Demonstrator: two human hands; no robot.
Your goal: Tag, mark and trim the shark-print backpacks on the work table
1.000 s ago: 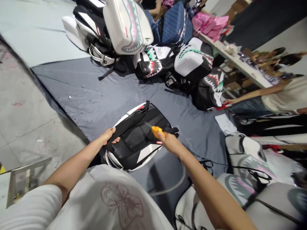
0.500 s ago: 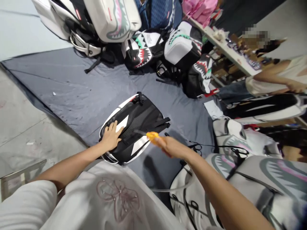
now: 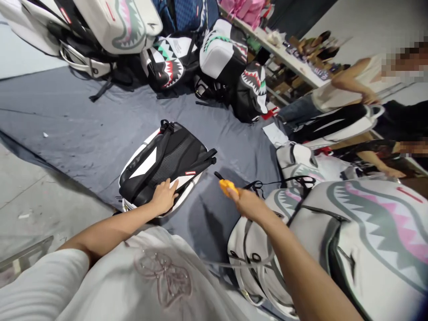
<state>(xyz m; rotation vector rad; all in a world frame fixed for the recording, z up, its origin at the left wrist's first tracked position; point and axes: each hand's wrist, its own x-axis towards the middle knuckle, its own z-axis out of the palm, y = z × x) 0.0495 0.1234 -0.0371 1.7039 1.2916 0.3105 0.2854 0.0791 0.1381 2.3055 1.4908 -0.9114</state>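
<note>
A black and white backpack [image 3: 169, 151] lies on the grey cloth with its straps and padded back facing up. My left hand [image 3: 163, 198] rests on its near edge, fingers spread over a white strap section. A small red label shows just beyond the fingertips. To the right of the backpack, my right hand [image 3: 249, 203] is wrapped around an orange air blow gun [image 3: 228, 187]. The gun's dark nozzle points toward the backpack but is apart from it. A clear hose [image 3: 234, 264] runs below my right forearm.
White backpacks with shark-mouth prints [image 3: 377, 223] crowd the right side. More bags, including a black and white one [image 3: 220, 49], line the far edge of the grey cloth [image 3: 83, 129]. Another person [image 3: 351, 84] handles a bag at the right, near a long table [image 3: 302, 67].
My left hand has shifted across the backpack to its near right strap, uncovering the red label. My right hand has drawn the blow gun away from the backpack. The view has turned rightward.
</note>
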